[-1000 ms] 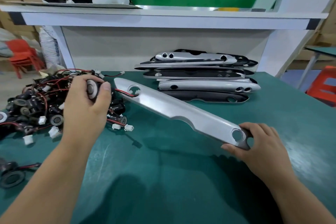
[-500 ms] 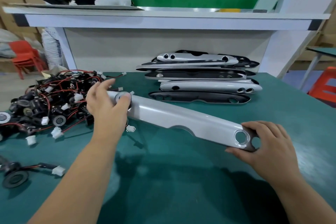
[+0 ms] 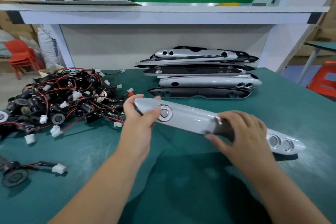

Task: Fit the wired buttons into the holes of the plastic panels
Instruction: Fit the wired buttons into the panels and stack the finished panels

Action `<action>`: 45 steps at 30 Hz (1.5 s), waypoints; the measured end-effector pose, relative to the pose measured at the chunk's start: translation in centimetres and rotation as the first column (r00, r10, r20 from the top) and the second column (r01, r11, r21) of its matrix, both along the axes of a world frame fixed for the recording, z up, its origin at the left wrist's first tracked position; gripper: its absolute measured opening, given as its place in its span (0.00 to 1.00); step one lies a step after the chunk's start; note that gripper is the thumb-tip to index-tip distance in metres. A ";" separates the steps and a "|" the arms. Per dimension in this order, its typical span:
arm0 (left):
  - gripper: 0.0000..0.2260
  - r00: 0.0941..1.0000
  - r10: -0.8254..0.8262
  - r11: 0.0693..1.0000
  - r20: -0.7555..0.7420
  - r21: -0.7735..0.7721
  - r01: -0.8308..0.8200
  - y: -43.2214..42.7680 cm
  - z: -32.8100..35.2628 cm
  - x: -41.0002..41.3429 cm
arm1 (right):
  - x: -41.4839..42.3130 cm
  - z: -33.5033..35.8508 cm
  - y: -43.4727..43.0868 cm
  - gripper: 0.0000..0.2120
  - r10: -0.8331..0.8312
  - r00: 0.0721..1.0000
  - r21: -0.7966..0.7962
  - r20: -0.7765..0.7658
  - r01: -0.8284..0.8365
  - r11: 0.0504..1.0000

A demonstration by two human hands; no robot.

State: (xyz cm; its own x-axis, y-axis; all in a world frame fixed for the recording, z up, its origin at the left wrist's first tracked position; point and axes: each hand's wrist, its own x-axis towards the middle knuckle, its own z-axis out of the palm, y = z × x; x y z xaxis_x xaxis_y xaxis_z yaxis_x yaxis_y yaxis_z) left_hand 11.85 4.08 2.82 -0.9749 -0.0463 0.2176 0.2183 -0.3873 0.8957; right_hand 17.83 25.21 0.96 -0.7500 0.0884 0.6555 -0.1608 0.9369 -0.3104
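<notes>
Plainly the panel [image 3: 190, 117], slanting across mid-frame, looks light, stiff and glossy-slick, best held by its edges near a hole: the left hand [image 3: 138, 120] clasps its left end, thumb beside the seated button [image 3: 164, 113], while the right hand [image 3: 241, 132] grips its middle.

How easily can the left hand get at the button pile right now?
Probably yes: the pile lies just left of the left hand, nothing between them. But that hand grips the panel, so it must let go first.
</notes>
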 end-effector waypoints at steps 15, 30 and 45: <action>0.11 0.984 -0.164 0.985 0.066 0.057 0.161 1.8 -1.2 1.4 | -1.2 2.5 -5.3 0.15 0.306 0.950 -0.033 0.069 -0.304 0.952; 0.10 0.985 -0.162 0.985 0.065 0.066 0.158 1.3 -0.9 1.4 | -1.8 3.4 -6.3 0.16 0.404 0.915 -0.140 0.019 -0.397 0.907; 0.21 0.994 -0.098 0.931 0.047 -0.349 0.108 0.7 -1.7 0.9 | -2.1 4.1 -3.0 0.30 0.324 0.873 -0.171 0.364 -0.279 0.945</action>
State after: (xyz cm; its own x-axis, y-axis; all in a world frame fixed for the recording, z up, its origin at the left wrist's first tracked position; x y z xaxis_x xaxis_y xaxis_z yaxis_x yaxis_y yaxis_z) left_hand 12.80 4.76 1.08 -0.9762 0.1292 0.1744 0.1670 -0.0667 0.9837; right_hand 15.74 22.23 5.03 -0.9415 -0.1278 0.3118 -0.2776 0.8185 -0.5030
